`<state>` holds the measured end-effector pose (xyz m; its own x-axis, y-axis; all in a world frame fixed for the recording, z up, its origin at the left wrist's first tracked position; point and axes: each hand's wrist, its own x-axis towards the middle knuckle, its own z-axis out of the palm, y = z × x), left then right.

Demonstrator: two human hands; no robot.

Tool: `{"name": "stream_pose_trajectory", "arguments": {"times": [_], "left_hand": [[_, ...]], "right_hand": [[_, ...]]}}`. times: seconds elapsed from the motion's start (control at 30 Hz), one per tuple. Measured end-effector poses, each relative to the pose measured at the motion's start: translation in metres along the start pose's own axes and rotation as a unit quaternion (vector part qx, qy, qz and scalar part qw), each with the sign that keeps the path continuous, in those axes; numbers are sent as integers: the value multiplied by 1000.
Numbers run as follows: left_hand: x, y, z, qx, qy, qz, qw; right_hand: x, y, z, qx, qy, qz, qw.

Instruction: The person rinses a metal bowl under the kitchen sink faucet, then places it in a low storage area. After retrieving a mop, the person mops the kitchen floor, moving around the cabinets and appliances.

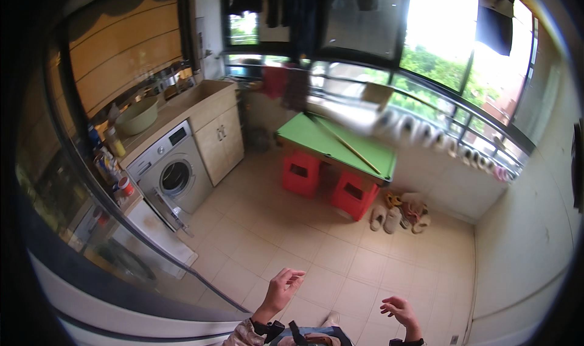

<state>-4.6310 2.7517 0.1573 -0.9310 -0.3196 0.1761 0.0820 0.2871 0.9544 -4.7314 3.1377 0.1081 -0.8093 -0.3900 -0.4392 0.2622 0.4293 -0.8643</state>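
My left hand [282, 291] is raised over the tiled floor [328, 254], its fingers loosely bent and nothing in its grasp. Further right, my right hand [401, 313] hovers with slightly spread fingers, also holding nothing. Neither hand touches anything. Ahead stands a small pool table [319, 133] with a green top, propped on red plastic stools [300, 181]. A wooden cue [349, 146] lies across the green top. To the left is a silver front-loading washing machine [182, 200] whose round door [169, 209] hangs open.
Beside me on the left runs a glass sliding door [114, 236]. A counter with a sink [200, 97] holds a pale green basin [138, 115] and bottles. Several shoes [392, 220] sit on the floor near the pool table, others along the window ledge. Clothes [301, 22] hang overhead.
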Motion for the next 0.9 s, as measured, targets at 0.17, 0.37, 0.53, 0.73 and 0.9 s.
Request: {"name": "stream_pose_trajectory", "arguments": {"times": [0.17, 0.37, 0.53, 0.73, 0.9], "left_hand": [[65, -42, -14, 0, 87, -41, 995], [139, -63, -45, 77, 222, -61, 970], [159, -79, -68, 69, 347, -133, 926], [198, -139, -130, 41, 449, -125, 884], [293, -190, -214, 43, 486, -145, 861]], "right_hand": [[138, -32, -32, 96, -65, -70, 991], [313, -134, -38, 43, -148, -85, 984], [448, -235, 11, -34, -270, -138, 952], [567, -346, 143, -241, -343, -293, 859], [642, -436, 223, -220, -387, -308, 841]]}}
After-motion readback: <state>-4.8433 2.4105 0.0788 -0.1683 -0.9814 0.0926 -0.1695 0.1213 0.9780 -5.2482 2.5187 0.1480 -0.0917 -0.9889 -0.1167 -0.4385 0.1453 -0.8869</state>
